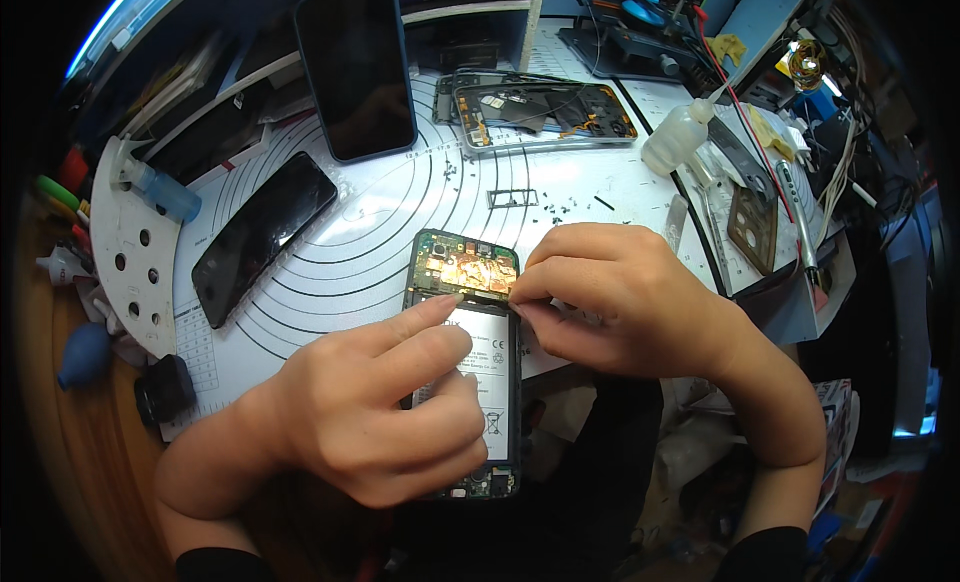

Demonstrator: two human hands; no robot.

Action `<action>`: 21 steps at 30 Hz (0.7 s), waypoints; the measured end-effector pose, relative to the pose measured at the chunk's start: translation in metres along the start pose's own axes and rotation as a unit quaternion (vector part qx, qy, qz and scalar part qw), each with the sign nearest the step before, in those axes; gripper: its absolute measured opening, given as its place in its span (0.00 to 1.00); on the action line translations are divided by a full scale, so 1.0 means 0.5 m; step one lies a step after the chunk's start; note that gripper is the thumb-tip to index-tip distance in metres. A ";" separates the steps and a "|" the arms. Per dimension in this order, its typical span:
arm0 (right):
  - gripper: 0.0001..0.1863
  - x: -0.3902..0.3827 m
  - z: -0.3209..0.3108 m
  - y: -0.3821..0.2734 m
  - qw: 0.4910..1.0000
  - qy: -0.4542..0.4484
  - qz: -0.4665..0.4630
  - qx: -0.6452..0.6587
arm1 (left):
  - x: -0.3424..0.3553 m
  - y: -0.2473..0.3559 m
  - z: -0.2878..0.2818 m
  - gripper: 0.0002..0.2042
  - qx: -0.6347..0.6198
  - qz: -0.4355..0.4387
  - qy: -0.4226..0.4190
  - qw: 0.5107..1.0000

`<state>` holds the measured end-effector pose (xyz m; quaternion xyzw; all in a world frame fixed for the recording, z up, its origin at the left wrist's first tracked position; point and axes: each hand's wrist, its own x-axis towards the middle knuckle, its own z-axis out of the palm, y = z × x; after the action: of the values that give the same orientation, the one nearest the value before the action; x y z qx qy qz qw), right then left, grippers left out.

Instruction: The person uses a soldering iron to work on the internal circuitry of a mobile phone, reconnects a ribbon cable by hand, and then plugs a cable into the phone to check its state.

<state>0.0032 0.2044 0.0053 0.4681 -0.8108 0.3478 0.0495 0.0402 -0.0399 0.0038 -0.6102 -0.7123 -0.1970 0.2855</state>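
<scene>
An opened phone (514, 402) with its back off lies upright in front of me, its lower end reaching past the table's near edge. Copper-coloured foil covers part of the circuit board (480, 270) at its top, and a white battery (494, 382) fills the middle. My left hand (385, 407) lies across the phone's left side, fingers curled over the battery, index fingertip touching the board's lower edge. The left thumb is hidden. At the board's right edge my right hand (615, 302) pinches thumb and forefinger together; whatever lies between them is too small to make out.
A dark phone (265, 237) lies to the left, and another (357, 72) leans upright behind. Farther back sits a phone housing (545, 114). A SIM tray (513, 199) and tiny screws lie beyond the work. A squeeze bottle (678, 137) and tools stand right.
</scene>
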 end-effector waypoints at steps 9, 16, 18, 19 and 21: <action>0.06 0.013 0.000 0.002 1.000 -0.026 -0.001 -0.003 | 0.013 0.004 -0.014 0.04 -0.003 -0.001 -0.027 1.000; 0.13 0.002 -0.006 0.006 0.992 -0.046 -0.108 -0.048 | 0.013 0.010 -0.017 0.04 0.012 -0.005 -0.038 0.999; 0.21 -0.007 -0.001 0.005 0.993 -0.009 -0.112 -0.021 | 0.014 0.010 -0.018 0.04 0.011 -0.005 -0.043 0.999; 0.22 -0.011 0.006 0.005 0.993 -0.003 -0.113 -0.018 | 0.015 0.010 -0.018 0.04 0.011 -0.003 -0.046 0.999; 0.25 -0.020 0.022 0.003 0.993 0.009 -0.116 -0.012 | 0.014 0.012 -0.016 0.04 0.014 0.003 -0.048 0.999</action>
<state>0.0103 0.2055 -0.0076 0.5554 -0.7547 0.3340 0.1020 0.0470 -0.0384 0.0140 -0.6166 -0.7262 -0.1567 0.2604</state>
